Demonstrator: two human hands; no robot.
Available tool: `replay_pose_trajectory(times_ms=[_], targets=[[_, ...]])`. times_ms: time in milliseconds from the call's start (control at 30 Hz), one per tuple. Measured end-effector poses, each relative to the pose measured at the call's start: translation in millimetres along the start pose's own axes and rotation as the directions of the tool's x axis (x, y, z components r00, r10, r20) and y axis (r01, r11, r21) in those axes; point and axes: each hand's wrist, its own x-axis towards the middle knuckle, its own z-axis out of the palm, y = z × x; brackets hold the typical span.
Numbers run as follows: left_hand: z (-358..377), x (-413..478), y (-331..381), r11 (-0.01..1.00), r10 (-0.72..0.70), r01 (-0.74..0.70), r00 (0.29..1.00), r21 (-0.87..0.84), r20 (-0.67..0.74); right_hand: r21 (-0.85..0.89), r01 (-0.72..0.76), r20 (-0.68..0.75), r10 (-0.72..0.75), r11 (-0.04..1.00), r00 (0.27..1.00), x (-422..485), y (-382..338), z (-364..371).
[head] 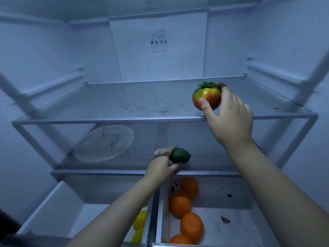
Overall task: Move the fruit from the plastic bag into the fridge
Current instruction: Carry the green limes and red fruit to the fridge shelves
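I look into an open fridge. My right hand (229,118) grips a red-and-yellow tomato (206,97) with a green leafy top, at the front right of the upper glass shelf (124,111). My left hand (161,164) holds a dark green lime (179,155) just above the front edge of the lower glass shelf (106,171). Several oranges (185,211) lie in the right drawer (231,220). Yellow lemons (139,227) lie in the left drawer (58,211), partly hidden by my left forearm. The plastic bag is out of view.
A clear round plate (104,143) with cracks lies on the left of the lower shelf. The fridge's back panel (159,43) bears a printed logo. Dark specks dot the right drawer's floor.
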Motion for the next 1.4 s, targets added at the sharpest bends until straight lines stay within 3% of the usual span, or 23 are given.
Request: replay_pose_trajectory(times_ms=[200, 367, 533, 700, 867, 1100, 1233, 1400], targets=[[4.6, 10.7, 3.3, 0.998, -0.061, 0.061, 0.998, -0.029, -0.006, -0.072, 0.03, -0.012, -0.031, 0.997, 0.999, -1.4, 1.4, 3.4], [10.0, 30.3, 9.7, 0.98, -0.179, 0.176, 0.984, 0.097, 0.026, -0.089, 0.02, -0.012, -0.022, 0.996, 1.0, -0.4, 0.3, 5.2], [17.0, 34.8, 4.9, 0.968, -0.203, 0.197, 0.979, 0.156, 0.025, -0.113, 0.018, -0.027, -0.021, 0.993, 0.999, -0.8, 0.7, 6.9], [16.7, 35.1, 2.7, 0.967, -0.197, 0.19, 0.98, 0.172, 0.023, -0.125, 0.012, -0.046, -0.018, 0.992, 0.999, -0.2, 0.5, 8.0], [12.8, 11.2, -0.6, 0.994, -0.09, 0.092, 0.995, 0.064, -0.031, -0.134, 0.025, -0.067, -0.034, 0.991, 0.997, -1.3, 2.3, 8.8], [-2.5, -24.4, 5.3, 0.993, -0.068, 0.079, 0.989, 0.083, -0.129, -0.05, 0.035, -0.076, -0.038, 0.998, 0.996, -3.9, 4.4, 8.1], [-19.9, -49.0, 2.6, 0.992, -0.047, 0.067, 0.984, 0.111, -0.173, 0.141, 0.014, -0.088, -0.002, 0.99, 0.996, -9.0, -1.2, 2.3], [-58.8, -89.6, 4.0, 0.99, -0.031, 0.061, 0.971, 0.123, -0.238, 0.259, 0.255, -0.224, -0.199, 0.932, 0.954, -37.7, -38.7, 1.8]])
